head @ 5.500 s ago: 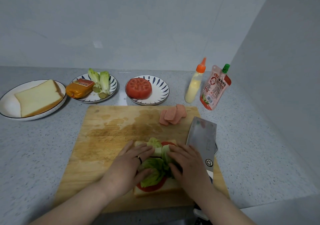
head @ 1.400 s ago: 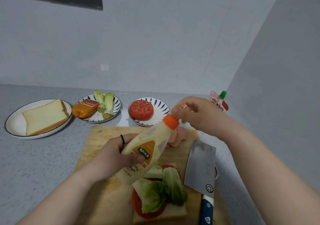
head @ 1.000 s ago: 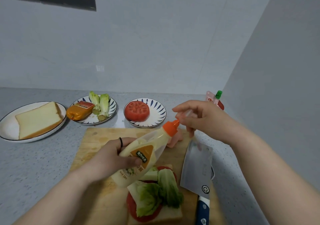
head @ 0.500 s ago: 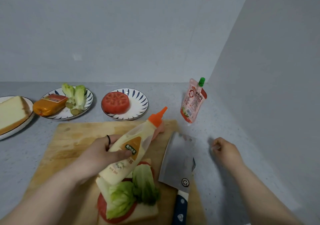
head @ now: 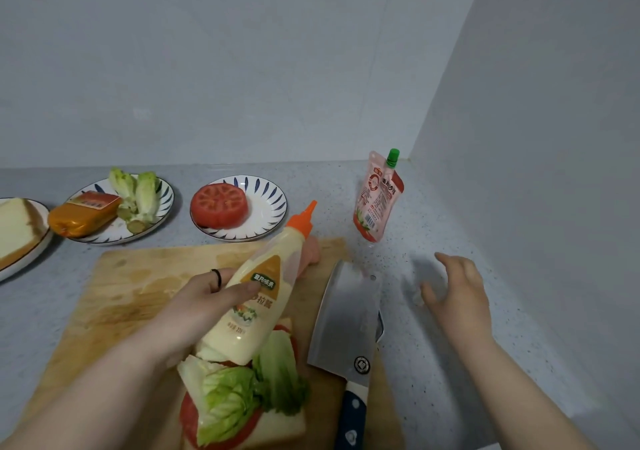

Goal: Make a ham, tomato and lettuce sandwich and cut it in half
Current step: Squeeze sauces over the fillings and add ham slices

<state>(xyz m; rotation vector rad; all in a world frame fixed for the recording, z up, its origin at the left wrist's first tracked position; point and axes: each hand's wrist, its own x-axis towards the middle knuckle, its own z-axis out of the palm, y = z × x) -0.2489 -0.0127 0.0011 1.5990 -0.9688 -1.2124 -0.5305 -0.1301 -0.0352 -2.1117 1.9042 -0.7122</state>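
An open sandwich (head: 242, 411) lies near the front of the wooden cutting board (head: 121, 287): bread topped with tomato slices and lettuce leaves. My left hand (head: 194, 307) grips a salad dressing bottle (head: 256, 297) with an orange nozzle, tilted above the sandwich, tip pointing up and right. My right hand (head: 457, 297) hovers over the counter right of the board, fingers spread and holding nothing; a small clear cap (head: 417, 299) lies by its thumb. Ham slices (head: 308, 255) show behind the bottle. A cleaver (head: 346, 325) with a blue handle lies on the board's right edge.
At the back stand a plate with half a tomato (head: 220, 204), a plate with a ham sausage (head: 83, 212) and lettuce stalks (head: 136, 193), and a plate with a bread slice (head: 15, 231) at the far left. A red sauce pouch (head: 377, 197) stands near the right wall.
My right hand pulled the cap off the bottle's nozzle, moved right and down to the counter, and has now opened with the cap lying beside it. My left hand keeps holding the bottle.
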